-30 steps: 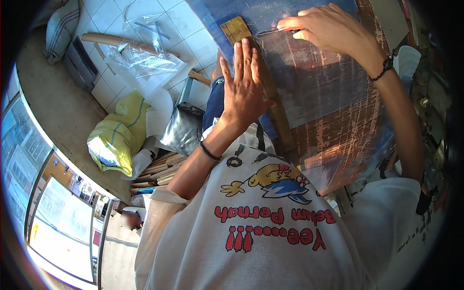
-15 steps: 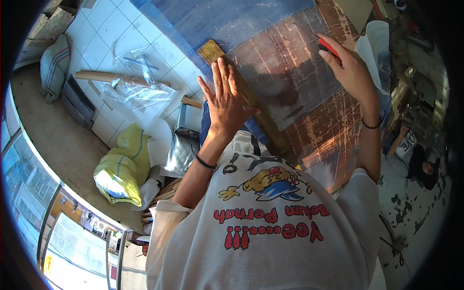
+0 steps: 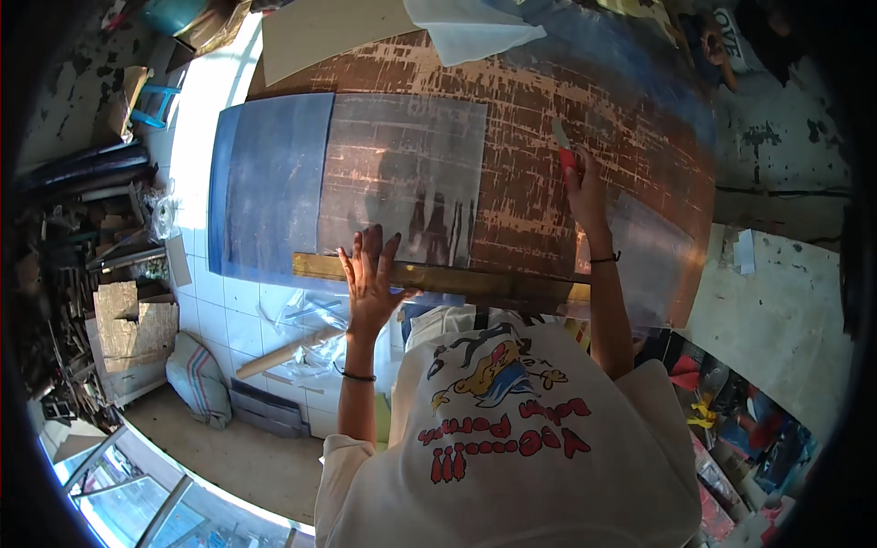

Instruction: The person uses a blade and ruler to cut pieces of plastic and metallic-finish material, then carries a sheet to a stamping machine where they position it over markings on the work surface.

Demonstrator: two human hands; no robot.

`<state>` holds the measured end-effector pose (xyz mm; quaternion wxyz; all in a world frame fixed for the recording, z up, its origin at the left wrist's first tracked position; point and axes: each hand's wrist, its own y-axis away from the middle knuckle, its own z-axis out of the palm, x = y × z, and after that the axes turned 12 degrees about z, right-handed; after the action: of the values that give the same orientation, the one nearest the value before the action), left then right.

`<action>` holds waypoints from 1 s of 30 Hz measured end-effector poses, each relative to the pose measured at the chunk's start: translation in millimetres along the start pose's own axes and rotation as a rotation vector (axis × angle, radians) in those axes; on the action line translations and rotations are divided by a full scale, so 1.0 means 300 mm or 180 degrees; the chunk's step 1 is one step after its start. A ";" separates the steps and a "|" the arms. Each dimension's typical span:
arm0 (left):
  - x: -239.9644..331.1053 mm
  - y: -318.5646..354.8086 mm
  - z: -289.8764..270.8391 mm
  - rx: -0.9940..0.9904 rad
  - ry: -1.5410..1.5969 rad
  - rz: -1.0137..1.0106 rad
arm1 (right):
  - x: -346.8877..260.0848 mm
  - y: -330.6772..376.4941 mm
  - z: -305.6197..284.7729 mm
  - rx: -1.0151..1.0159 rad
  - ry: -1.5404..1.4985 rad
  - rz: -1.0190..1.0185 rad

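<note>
My left hand [image 3: 367,290] lies with fingers spread across a long yellowish-brown straight bar [image 3: 512,280] near the table's front edge. Fingertips reach past the bar onto a clear plastic sheet [image 3: 402,173]. Farther right, my right hand [image 3: 587,194] is closed round a red-handled utility knife [image 3: 566,158]. Its blade points away from me, above the scratched brown tabletop [image 3: 521,196] and apart from the clear sheet. Left of that sheet lies a bluish plastic sheet [image 3: 274,183].
Another clear sheet [image 3: 644,242] rests right of my right forearm. Beige board [image 3: 338,36] and white sheeting [image 3: 475,32] lie at the table's far side. On the tiled floor at left are a cardboard tube [image 3: 288,354] and a stuffed sack [image 3: 198,379]. Scrap boards crowd the far left.
The view has swung round, so the bar now runs across it. My left hand still lies on the bar. The knife in my right hand now points away, its blade showing.
</note>
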<state>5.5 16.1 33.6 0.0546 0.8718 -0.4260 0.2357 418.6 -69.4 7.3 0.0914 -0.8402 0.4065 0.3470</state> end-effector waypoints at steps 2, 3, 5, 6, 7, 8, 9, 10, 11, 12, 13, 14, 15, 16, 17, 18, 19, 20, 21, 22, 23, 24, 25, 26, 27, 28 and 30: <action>-0.006 0.005 0.035 -0.0306 -0.0127 0.0750 | -0.089 -0.026 0.034 -0.0151 -0.0258 0.0107; 0.003 -0.007 0.043 -0.0351 -0.0143 0.0950 | -0.106 -0.042 0.040 -0.0151 -0.0191 0.0142; 0.005 -0.016 0.071 -0.0444 -0.0174 0.1186 | -0.050 -0.084 0.066 0.0269 -0.0217 0.0007; 0.005 -0.027 0.067 -0.0483 -0.0183 0.1248 | -0.035 -0.102 0.081 0.0558 -0.0168 -0.0218; 0.024 -0.039 0.064 -0.0513 -0.0224 0.1238 | -0.040 -0.089 0.073 0.0607 -0.0246 -0.0198; 0.016 -0.044 0.066 -0.0522 -0.0376 0.1405 | -0.036 -0.057 0.056 0.0932 0.0337 -0.0379; 0.009 -0.047 0.064 -0.0621 -0.0337 0.1386 | -0.050 -0.019 0.043 0.1235 0.0936 -0.0562; 0.010 -0.052 0.054 -0.0710 -0.0295 0.1356 | -0.095 0.032 -0.003 0.1101 0.0641 -0.0829; 0.037 -0.078 0.032 -0.0709 -0.0310 0.1387 | -0.122 0.094 -0.048 0.0987 0.0378 -0.1080; 0.045 -0.095 0.023 -0.0702 -0.0271 0.1355 | -0.118 0.158 -0.049 0.0476 -0.0044 -0.1097; 0.038 -0.111 0.030 -0.0834 -0.0090 0.1258 | -0.110 0.226 -0.042 -0.0052 -0.0453 -0.1115; 0.035 -0.120 0.034 -0.0974 0.0102 0.1152 | -0.134 0.288 -0.065 -0.0655 -0.0290 -0.1167; 0.042 -0.143 0.030 -0.0969 0.0082 0.1191 | -0.160 0.344 -0.084 -0.1251 -0.0124 -0.1206; 0.056 -0.179 0.022 -0.0985 0.0173 0.1387 | -0.162 0.399 -0.080 -0.1205 -0.0132 -0.1206; 0.073 -0.222 0.014 -0.0995 0.0271 0.1587 | -0.159 0.447 -0.070 -0.1012 -0.0135 -0.1471; 0.088 -0.266 0.012 -0.0962 0.0241 0.1603 | -0.151 0.461 -0.048 -0.0836 -0.0144 -0.1769; 0.112 -0.317 0.005 -0.0983 0.0185 0.1634 | -0.133 0.464 -0.024 -0.0802 -0.0142 -0.1786; 0.140 -0.366 -0.002 -0.1002 0.0131 0.1655 | -0.106 0.461 0.004 -0.1062 0.0193 -0.1491; 0.186 -0.411 -0.018 -0.0842 0.0218 0.1524 | -0.087 0.455 0.021 -0.1348 0.0529 -0.1199; 0.189 -0.437 -0.011 -0.0582 0.0031 0.1593 | -0.114 0.439 -0.015 -0.1383 0.0544 -0.1262; 0.186 -0.456 -0.008 -0.0323 -0.0162 0.1641 | -0.138 0.407 -0.063 -0.1253 0.0406 -0.0981; 0.225 -0.488 -0.031 -0.0302 -0.0161 0.1580 | -0.148 0.367 -0.102 -0.1118 0.0274 -0.0669; 0.289 -0.518 -0.085 0.0290 -0.0320 0.1440 | -0.121 0.314 -0.120 -0.0801 0.0164 -0.0642; 0.315 -0.508 -0.126 0.0887 -0.0515 0.1252 | -0.089 0.252 -0.139 -0.0517 0.0045 -0.0649; 0.272 -0.471 -0.130 0.0970 -0.0498 0.0903 | -0.067 0.191 -0.162 -0.0099 0.0054 -0.0622; 0.213 -0.427 -0.132 0.1060 -0.0481 0.0549 | -0.038 0.122 -0.188 0.0314 0.0054 -0.0600; 0.074 -0.293 -0.092 0.1487 -0.0508 -0.0386 | 0.080 -0.029 -0.248 0.0596 0.0405 -0.0149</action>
<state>74.6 63.9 77.5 -0.1680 0.9006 -0.3098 0.2545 473.3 -110.9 45.6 0.1516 -0.8576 0.4223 0.2513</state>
